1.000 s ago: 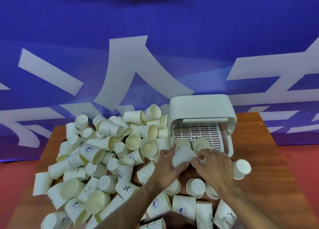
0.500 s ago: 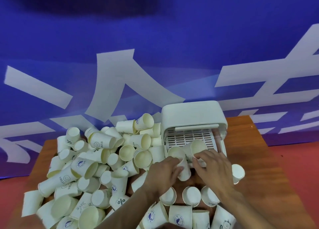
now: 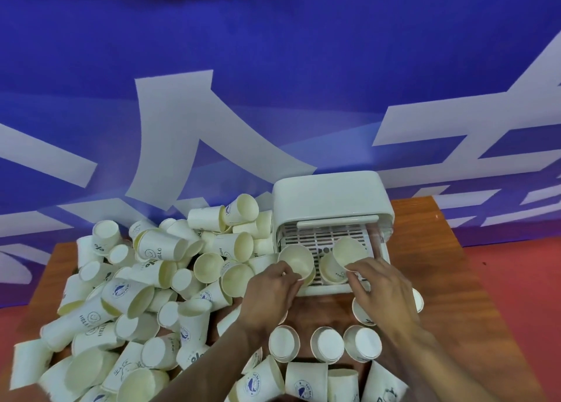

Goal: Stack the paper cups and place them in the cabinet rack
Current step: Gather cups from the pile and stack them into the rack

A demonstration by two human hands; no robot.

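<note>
White cabinet rack (image 3: 328, 195): rounded box, front open, slotted tray (image 3: 318, 239) exposed. Two cream paper cups are held over the tray's front edge. The left cup (image 3: 296, 257) is mouth-up, tilted, and pinched at its near rim by the left hand (image 3: 270, 292). The right cup (image 3: 349, 250) is tilted and gripped by the right hand (image 3: 382, 289), with a third cup (image 3: 329, 271) just beneath it. A loose cup pile (image 3: 151, 280) is heaped left of the rack, cups lying sideways or inverted, some printed in blue. Three inverted cups (image 3: 326, 344) are lined up just in front of the rack.

Cup heap (image 3: 158, 251) crowds left; cups (image 3: 296, 259) fill rack (image 3: 315, 238) front; table (image 3: 461, 295) right open.
</note>
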